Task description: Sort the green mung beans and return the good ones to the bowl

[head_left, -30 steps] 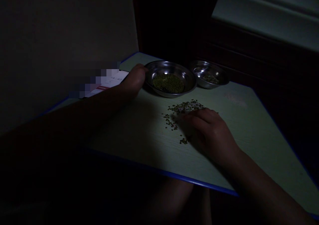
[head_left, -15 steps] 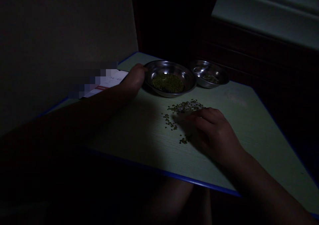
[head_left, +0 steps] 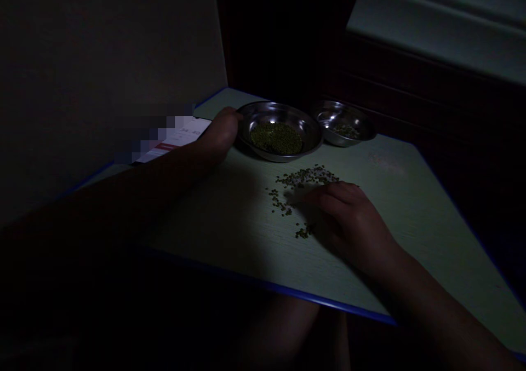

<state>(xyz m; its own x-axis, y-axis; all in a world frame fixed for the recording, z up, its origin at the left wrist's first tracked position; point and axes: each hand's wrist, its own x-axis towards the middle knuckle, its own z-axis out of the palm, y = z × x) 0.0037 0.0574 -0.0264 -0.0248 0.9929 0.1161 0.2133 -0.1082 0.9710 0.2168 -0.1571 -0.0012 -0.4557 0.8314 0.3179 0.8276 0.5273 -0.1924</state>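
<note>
My left hand (head_left: 226, 130) is closed on the left rim of a shiny metal bowl (head_left: 250, 146), its fingers partly hidden in the dark. A heap of small green beans (head_left: 281, 138), like mung beans, lies in that bowl. Loose beans (head_left: 304, 177) are scattered on the table in front of it, with a small cluster (head_left: 304, 230) nearer to me. Over the right side of the scatter, my right hand (head_left: 349, 215) is held low with its fingers curled and fingertips together. Whatever is between those fingertips is too dark and small to make out.
A second, smaller metal bowl (head_left: 345, 141) with some beans or bits inside stands behind and right of the first. Printed paper (head_left: 181, 138) lies at the left, partly pixelated. The pale green table (head_left: 411, 223) has a blue edge, and a wall rises at left.
My right hand has shifted slightly left and down, its fingertips nearer the loose beans. My left hand stays on the bowl's rim.
</note>
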